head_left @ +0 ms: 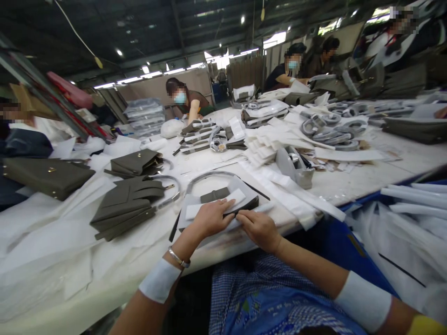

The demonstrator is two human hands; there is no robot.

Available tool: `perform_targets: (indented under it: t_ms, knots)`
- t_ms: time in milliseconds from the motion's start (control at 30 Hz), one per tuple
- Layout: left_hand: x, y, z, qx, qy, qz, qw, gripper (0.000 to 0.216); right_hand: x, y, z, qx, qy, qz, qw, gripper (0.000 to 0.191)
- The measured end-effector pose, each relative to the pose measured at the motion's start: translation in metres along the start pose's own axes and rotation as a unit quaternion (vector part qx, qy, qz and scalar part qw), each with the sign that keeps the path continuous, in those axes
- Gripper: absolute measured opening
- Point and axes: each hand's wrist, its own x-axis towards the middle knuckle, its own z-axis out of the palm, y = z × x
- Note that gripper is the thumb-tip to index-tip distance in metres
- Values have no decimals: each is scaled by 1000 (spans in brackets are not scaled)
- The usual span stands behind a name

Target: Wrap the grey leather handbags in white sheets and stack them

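A dark handbag (254,202) lies on the worktable before me, largely covered by pale wrapping, with its wrapped handle (206,176) arching away from me. A white foam strip (193,212) rests across it, beside a dark olive strap piece (214,195). My left hand (213,217) reaches over the strip, its fingers and thumb closed about the bag's near edge. Touching the same edge just to the right, my right hand (261,229) has its fingers pressed together in a pinch. What lies beneath the fingertips is hidden.
Olive handbags (122,207) lie to the left on white sheets. Wrapped handles (324,125), stacked white strips (265,144) and a grey tape dispenser (295,167) crowd the right and centre. Clear plastic bags (394,251) fill a blue bin at lower right. Co-workers (190,102) sit across the table.
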Motion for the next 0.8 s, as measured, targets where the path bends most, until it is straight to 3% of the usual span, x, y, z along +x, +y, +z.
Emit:
perform_targets:
  t_ms: [167,333,433,633,800]
  knots:
    - [-6,-5,6,-25,2,13,1000,65,3,-11,23,37,42,26,998,25]
    - [-10,-5,21,2,17,7,1000,68,-8,-12,23,82,40,-18,996,33]
    - [-11,-4,30,28,30,13,999,68,-14,8,8,69,26,-42,996,30]
    - [-10,-2,30,28,36,5,999,70,-20,62,-21,-90,-14,7,996,23]
    - [-11,3,22,16,28,-5,999,65,-18,69,-18,-117,9,-23,993,18]
